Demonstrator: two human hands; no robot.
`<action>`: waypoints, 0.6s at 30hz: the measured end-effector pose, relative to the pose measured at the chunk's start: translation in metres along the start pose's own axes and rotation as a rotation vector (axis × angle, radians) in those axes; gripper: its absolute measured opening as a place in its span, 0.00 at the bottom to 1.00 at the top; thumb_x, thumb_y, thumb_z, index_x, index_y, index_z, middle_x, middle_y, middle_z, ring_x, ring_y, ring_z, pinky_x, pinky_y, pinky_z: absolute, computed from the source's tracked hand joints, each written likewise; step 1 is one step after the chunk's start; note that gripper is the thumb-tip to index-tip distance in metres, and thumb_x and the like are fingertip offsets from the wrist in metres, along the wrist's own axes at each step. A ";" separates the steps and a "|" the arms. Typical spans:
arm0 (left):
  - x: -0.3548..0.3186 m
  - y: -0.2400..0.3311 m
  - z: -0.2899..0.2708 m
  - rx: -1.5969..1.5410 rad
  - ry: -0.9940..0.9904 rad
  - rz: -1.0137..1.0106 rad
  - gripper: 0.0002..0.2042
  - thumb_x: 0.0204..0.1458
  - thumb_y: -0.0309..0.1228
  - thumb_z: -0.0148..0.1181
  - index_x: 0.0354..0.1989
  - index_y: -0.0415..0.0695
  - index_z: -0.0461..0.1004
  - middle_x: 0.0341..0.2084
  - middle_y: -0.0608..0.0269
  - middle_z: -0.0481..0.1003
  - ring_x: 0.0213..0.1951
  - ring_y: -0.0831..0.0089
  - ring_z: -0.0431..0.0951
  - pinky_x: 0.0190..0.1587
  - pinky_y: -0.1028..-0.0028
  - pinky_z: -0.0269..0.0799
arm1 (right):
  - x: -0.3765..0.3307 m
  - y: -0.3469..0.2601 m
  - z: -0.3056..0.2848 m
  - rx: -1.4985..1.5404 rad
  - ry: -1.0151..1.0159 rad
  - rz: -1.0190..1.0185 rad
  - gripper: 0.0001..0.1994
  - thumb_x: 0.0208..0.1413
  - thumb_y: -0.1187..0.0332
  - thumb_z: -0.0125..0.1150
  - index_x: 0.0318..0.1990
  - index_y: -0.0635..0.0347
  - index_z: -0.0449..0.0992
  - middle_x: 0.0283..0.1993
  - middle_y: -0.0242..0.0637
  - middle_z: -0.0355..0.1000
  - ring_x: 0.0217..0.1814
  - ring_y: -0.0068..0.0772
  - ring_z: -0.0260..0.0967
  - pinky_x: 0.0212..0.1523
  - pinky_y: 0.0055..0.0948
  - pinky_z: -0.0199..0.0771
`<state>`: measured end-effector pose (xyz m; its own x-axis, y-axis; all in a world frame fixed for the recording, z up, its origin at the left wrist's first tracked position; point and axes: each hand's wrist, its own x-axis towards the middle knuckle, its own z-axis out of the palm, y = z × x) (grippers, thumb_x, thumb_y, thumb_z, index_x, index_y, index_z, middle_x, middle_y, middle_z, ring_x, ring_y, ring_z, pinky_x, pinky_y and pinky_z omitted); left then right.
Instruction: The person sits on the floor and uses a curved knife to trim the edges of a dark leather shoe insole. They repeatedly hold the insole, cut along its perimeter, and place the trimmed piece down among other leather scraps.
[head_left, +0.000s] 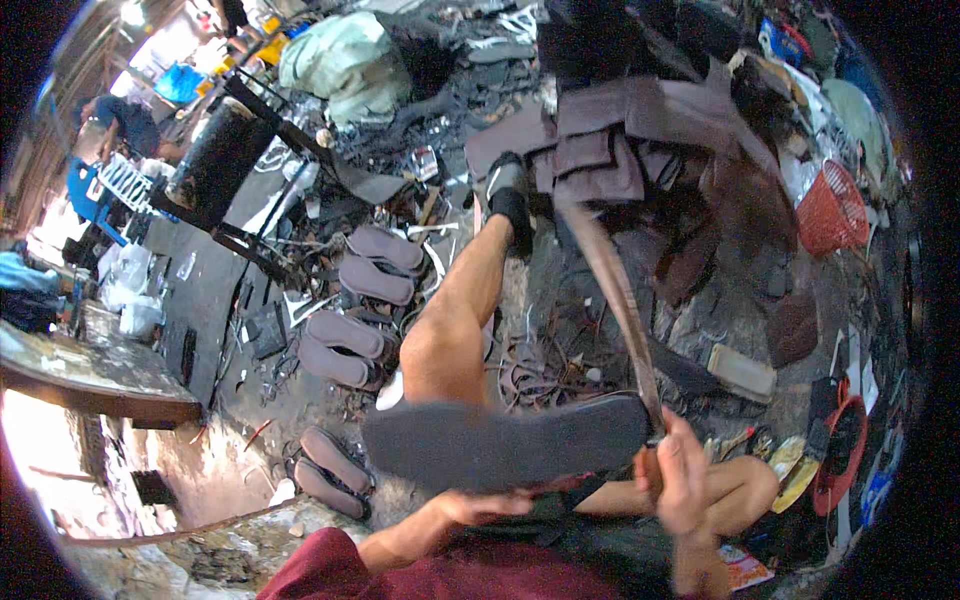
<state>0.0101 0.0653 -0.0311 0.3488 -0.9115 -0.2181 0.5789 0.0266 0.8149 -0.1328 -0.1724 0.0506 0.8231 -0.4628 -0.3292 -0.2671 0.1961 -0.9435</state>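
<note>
My left hand (485, 507) grips a dark grey shoe sole (500, 440) from its near edge, some fingers hidden beneath it. The sole lies level across my lap, its length running left to right. My right hand (682, 475) is closed around the brownish-orange handle of a long knife (622, 295). The narrow, slightly curved blade points up and away, smeared by motion. Its lower part passes beside the right end of the sole; whether they touch I cannot tell.
Pairs of grey soles (375, 265) lie left of my outstretched leg. Dark sheet pieces (600, 150) are heaped by my foot. A red basket (833, 208) and a pale block (741, 372) stand right. A person (120, 125) is far left, behind a black roller (220, 160).
</note>
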 end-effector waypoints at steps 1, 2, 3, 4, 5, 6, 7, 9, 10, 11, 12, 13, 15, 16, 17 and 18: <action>0.024 0.022 0.039 -0.122 0.170 0.182 0.41 0.49 0.38 0.65 0.70 0.45 0.51 0.57 0.50 0.69 0.52 0.64 0.74 0.49 0.68 0.74 | -0.008 0.006 0.019 0.037 0.165 -0.033 0.26 0.69 0.57 0.44 0.67 0.64 0.59 0.32 0.30 0.68 0.25 0.18 0.63 0.25 0.16 0.63; 0.050 0.043 0.077 -0.206 0.310 0.361 0.38 0.49 0.34 0.66 0.68 0.44 0.55 0.57 0.50 0.69 0.51 0.65 0.75 0.47 0.69 0.75 | -0.009 0.012 0.027 -0.073 0.210 -0.145 0.24 0.68 0.61 0.44 0.66 0.67 0.60 0.40 0.39 0.71 0.31 0.24 0.67 0.32 0.23 0.69; 0.061 0.054 0.082 -0.286 0.421 0.346 0.32 0.51 0.31 0.65 0.64 0.42 0.59 0.56 0.50 0.69 0.50 0.67 0.75 0.45 0.70 0.77 | -0.010 0.019 0.037 -0.173 0.224 -0.246 0.23 0.67 0.65 0.44 0.66 0.70 0.61 0.49 0.48 0.74 0.36 0.31 0.72 0.39 0.30 0.74; 0.076 0.062 0.088 -0.375 0.519 0.332 0.25 0.53 0.28 0.64 0.60 0.40 0.64 0.54 0.51 0.70 0.48 0.68 0.75 0.44 0.70 0.78 | -0.007 0.023 0.045 -0.249 0.266 -0.316 0.24 0.66 0.67 0.45 0.66 0.71 0.61 0.55 0.53 0.71 0.40 0.38 0.73 0.43 0.32 0.74; 0.087 0.079 0.094 -0.318 0.709 0.188 0.20 0.54 0.31 0.64 0.53 0.39 0.69 0.47 0.55 0.75 0.43 0.70 0.78 0.43 0.70 0.78 | -0.007 0.031 0.049 -0.255 0.296 -0.346 0.24 0.65 0.68 0.46 0.65 0.71 0.61 0.55 0.55 0.71 0.42 0.43 0.73 0.45 0.35 0.74; 0.090 0.080 0.093 -0.419 0.686 0.190 0.18 0.54 0.32 0.65 0.49 0.39 0.70 0.42 0.58 0.76 0.40 0.71 0.79 0.43 0.70 0.78 | -0.007 0.038 0.053 -0.259 0.329 -0.378 0.24 0.64 0.68 0.47 0.65 0.72 0.61 0.56 0.57 0.71 0.43 0.47 0.74 0.46 0.37 0.73; 0.093 0.081 0.089 -0.512 0.661 0.199 0.15 0.53 0.34 0.65 0.45 0.40 0.71 0.37 0.62 0.77 0.37 0.71 0.80 0.44 0.70 0.78 | -0.009 0.044 0.056 -0.262 0.361 -0.409 0.24 0.63 0.69 0.48 0.65 0.72 0.62 0.56 0.59 0.71 0.44 0.52 0.74 0.48 0.39 0.73; 0.093 0.078 0.088 -0.556 0.656 0.213 0.17 0.53 0.34 0.66 0.47 0.41 0.71 0.38 0.62 0.77 0.40 0.70 0.80 0.45 0.68 0.79 | -0.029 0.077 0.036 -0.512 0.364 -0.591 0.22 0.64 0.68 0.48 0.62 0.71 0.66 0.41 0.52 0.75 0.38 0.48 0.73 0.39 0.40 0.72; 0.094 0.077 0.091 -0.543 0.653 0.205 0.17 0.52 0.34 0.66 0.47 0.41 0.71 0.38 0.62 0.77 0.40 0.70 0.79 0.45 0.68 0.79 | -0.045 0.098 0.024 -0.534 0.353 -0.592 0.19 0.65 0.67 0.48 0.59 0.68 0.70 0.31 0.46 0.71 0.32 0.45 0.70 0.33 0.40 0.69; 0.093 0.068 0.090 -0.536 0.665 0.175 0.18 0.52 0.33 0.66 0.48 0.41 0.70 0.39 0.62 0.76 0.40 0.70 0.79 0.45 0.68 0.79 | -0.053 0.102 0.018 -0.552 0.373 -0.596 0.19 0.65 0.66 0.48 0.59 0.67 0.71 0.31 0.46 0.71 0.31 0.46 0.71 0.32 0.40 0.70; 0.090 0.061 0.088 -0.503 0.670 0.148 0.18 0.51 0.32 0.66 0.48 0.41 0.70 0.39 0.63 0.76 0.40 0.69 0.79 0.45 0.67 0.79 | -0.061 0.104 0.014 -0.568 0.393 -0.602 0.19 0.66 0.66 0.48 0.58 0.67 0.72 0.31 0.46 0.72 0.31 0.46 0.71 0.32 0.41 0.70; 0.084 0.058 0.087 -0.468 0.674 0.124 0.18 0.51 0.32 0.66 0.49 0.42 0.70 0.39 0.63 0.76 0.40 0.69 0.79 0.45 0.66 0.79 | -0.070 0.103 0.013 -0.582 0.411 -0.611 0.18 0.66 0.65 0.48 0.58 0.66 0.72 0.31 0.47 0.72 0.30 0.47 0.71 0.32 0.41 0.70; 0.076 0.036 0.076 -0.458 0.688 0.146 0.24 0.47 0.32 0.67 0.52 0.40 0.67 0.39 0.60 0.75 0.40 0.65 0.78 0.46 0.64 0.78 | -0.072 0.075 0.006 -0.598 0.333 -0.541 0.18 0.65 0.64 0.50 0.59 0.63 0.72 0.29 0.43 0.72 0.26 0.46 0.70 0.29 0.40 0.71; 0.069 0.033 0.075 -0.426 0.664 0.126 0.27 0.46 0.32 0.67 0.54 0.40 0.66 0.40 0.59 0.74 0.41 0.65 0.78 0.47 0.64 0.77 | -0.070 0.062 0.001 -0.638 0.261 -0.501 0.19 0.65 0.65 0.51 0.60 0.62 0.72 0.28 0.43 0.72 0.26 0.46 0.70 0.29 0.41 0.71; 0.064 0.032 0.076 -0.390 0.631 0.111 0.29 0.45 0.32 0.67 0.57 0.39 0.65 0.41 0.59 0.73 0.41 0.64 0.78 0.48 0.63 0.77 | -0.068 0.052 -0.003 -0.674 0.194 -0.467 0.19 0.64 0.66 0.51 0.60 0.61 0.71 0.28 0.42 0.72 0.27 0.46 0.71 0.30 0.41 0.71; 0.060 0.024 0.073 -0.389 0.652 0.130 0.32 0.43 0.32 0.67 0.58 0.38 0.63 0.41 0.58 0.72 0.41 0.64 0.77 0.47 0.62 0.77 | -0.063 0.045 -0.008 -0.666 0.143 -0.471 0.20 0.63 0.67 0.52 0.62 0.61 0.70 0.27 0.42 0.71 0.26 0.46 0.70 0.29 0.41 0.71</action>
<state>-0.0090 -0.0184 0.0146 0.7258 -0.4679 -0.5042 0.6789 0.3693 0.6346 -0.2005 -0.1413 0.0283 0.8636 -0.4823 0.1470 -0.1880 -0.5785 -0.7937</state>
